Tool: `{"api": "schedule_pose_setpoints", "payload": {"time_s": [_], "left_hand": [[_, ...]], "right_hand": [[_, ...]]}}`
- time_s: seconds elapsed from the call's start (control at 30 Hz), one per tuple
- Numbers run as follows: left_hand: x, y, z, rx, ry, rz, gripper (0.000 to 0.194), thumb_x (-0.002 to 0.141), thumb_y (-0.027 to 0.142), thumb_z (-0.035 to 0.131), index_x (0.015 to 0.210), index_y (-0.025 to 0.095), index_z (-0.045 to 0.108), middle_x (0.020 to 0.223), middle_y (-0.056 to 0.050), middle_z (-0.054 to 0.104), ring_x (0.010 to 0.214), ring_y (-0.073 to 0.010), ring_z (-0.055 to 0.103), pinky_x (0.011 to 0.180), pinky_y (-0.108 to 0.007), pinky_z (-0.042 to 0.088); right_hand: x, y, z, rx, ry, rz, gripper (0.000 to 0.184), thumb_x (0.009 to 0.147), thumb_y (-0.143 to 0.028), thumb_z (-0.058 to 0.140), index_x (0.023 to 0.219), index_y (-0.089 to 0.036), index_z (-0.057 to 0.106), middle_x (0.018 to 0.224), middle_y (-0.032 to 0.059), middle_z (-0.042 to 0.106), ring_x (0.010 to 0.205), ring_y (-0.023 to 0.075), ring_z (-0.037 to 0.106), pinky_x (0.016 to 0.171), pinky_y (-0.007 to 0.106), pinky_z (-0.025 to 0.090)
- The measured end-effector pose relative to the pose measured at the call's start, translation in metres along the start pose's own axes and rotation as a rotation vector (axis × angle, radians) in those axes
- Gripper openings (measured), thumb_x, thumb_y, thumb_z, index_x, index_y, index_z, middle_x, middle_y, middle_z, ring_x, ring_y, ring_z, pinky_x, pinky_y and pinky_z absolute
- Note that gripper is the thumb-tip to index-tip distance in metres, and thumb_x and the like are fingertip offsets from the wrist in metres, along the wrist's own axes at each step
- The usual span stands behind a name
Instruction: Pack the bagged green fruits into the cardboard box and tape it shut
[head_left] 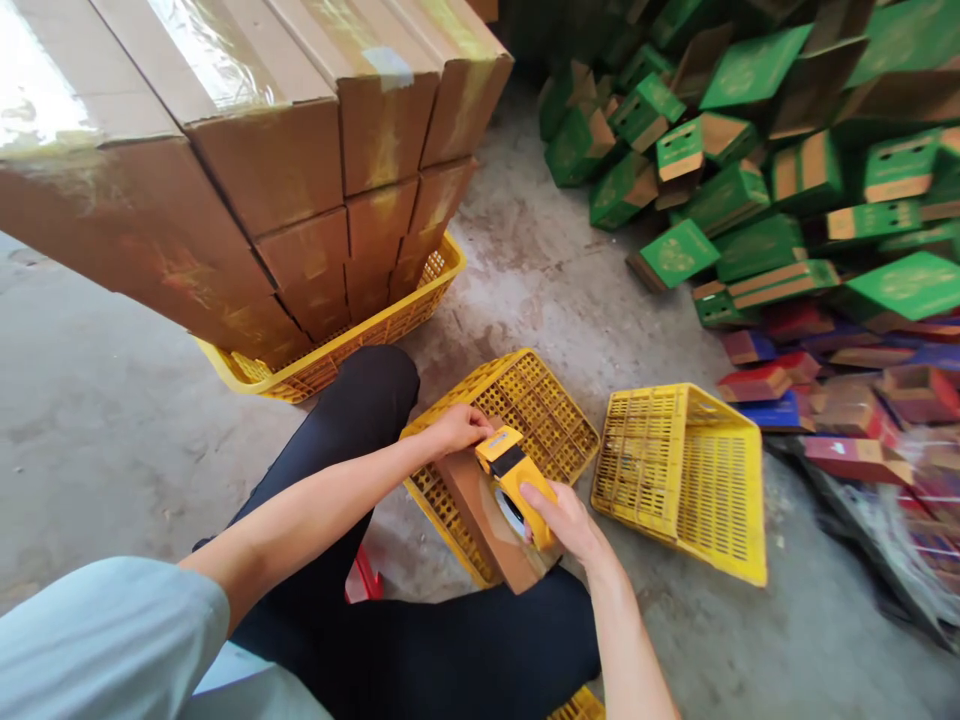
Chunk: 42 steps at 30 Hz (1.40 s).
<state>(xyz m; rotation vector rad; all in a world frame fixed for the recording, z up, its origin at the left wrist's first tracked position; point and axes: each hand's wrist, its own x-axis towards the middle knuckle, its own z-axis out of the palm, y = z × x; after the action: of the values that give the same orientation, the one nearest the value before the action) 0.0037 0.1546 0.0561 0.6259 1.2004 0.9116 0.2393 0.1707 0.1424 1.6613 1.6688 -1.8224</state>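
Note:
My right hand (562,515) grips a yellow tape dispenser (517,480) with a black band, a roll of tape showing at its side. The dispenser lies over a brown cardboard box (480,510), which rests on an upturned yellow plastic crate (559,400) between my knees. At the box's far end is my left hand (461,430), its fingers bent and pressed together close to the dispenser's head. Whatever those fingertips pinch is too small to make out.
Taped cartons (285,170) stand stacked in a yellow basket (360,340) at left. Another yellow crate (675,470) lies tipped on the concrete floor (517,270) to the right. Heaped green boxes (735,200) fill the upper right, with red and blue boxes (795,385) below them.

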Motion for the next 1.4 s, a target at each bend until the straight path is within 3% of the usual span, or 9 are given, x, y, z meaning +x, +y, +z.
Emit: {"api": "schedule_pose_setpoints", "payload": {"time_s": [0.27, 0.5, 0.73, 1.13, 1.4], "left_hand": [[-0.004, 0.008, -0.006, 0.020, 0.035, 0.020, 0.010, 0.078, 0.014, 0.069, 0.070, 0.011, 0.074, 0.058, 0.002, 0.063, 0.054, -0.0086, 0.052, 0.056, -0.020, 0.040], [-0.006, 0.014, -0.018, 0.092, 0.098, 0.041, 0.011, 0.078, 0.016, 0.068, 0.071, 0.011, 0.076, 0.054, 0.002, 0.060, 0.051, -0.0088, 0.049, 0.055, -0.021, 0.039], [-0.004, 0.018, -0.033, 0.177, 0.207, 0.070, 0.013, 0.078, 0.019, 0.067, 0.076, 0.012, 0.079, 0.060, 0.001, 0.064, 0.058, -0.0110, 0.053, 0.059, -0.021, 0.040], [0.002, 0.023, -0.062, 0.247, 0.270, 0.105, 0.013, 0.080, 0.016, 0.069, 0.083, 0.012, 0.081, 0.070, -0.003, 0.072, 0.069, -0.0144, 0.064, 0.069, -0.022, 0.047], [0.015, 0.021, -0.078, 0.242, 0.287, 0.086, 0.011, 0.077, 0.015, 0.071, 0.080, 0.013, 0.081, 0.069, -0.002, 0.072, 0.069, -0.0146, 0.063, 0.068, -0.022, 0.047]], "right_hand": [[-0.002, -0.006, -0.003, -0.092, -0.008, 0.010, 0.058, 0.084, -0.077, 0.060, 0.076, -0.019, 0.063, 0.057, 0.0055, 0.072, 0.052, 0.0204, 0.067, 0.054, 0.030, 0.051], [-0.010, -0.018, -0.001, -0.119, 0.000, 0.071, 0.064, 0.079, -0.084, 0.059, 0.075, -0.020, 0.063, 0.057, 0.0062, 0.072, 0.053, 0.0227, 0.067, 0.055, 0.032, 0.049], [-0.012, -0.017, -0.001, -0.127, 0.000, 0.066, 0.066, 0.080, -0.084, 0.057, 0.076, -0.018, 0.065, 0.057, 0.0064, 0.071, 0.053, 0.0221, 0.065, 0.056, 0.032, 0.048], [-0.002, -0.014, -0.006, -0.222, -0.041, 0.092, 0.076, 0.076, -0.091, 0.052, 0.076, -0.017, 0.068, 0.061, 0.0100, 0.074, 0.058, 0.0247, 0.068, 0.059, 0.034, 0.050], [0.002, -0.011, -0.007, -0.220, 0.004, 0.081, 0.072, 0.079, -0.089, 0.052, 0.076, -0.019, 0.067, 0.060, 0.0101, 0.073, 0.058, 0.0266, 0.068, 0.058, 0.036, 0.050]]}}
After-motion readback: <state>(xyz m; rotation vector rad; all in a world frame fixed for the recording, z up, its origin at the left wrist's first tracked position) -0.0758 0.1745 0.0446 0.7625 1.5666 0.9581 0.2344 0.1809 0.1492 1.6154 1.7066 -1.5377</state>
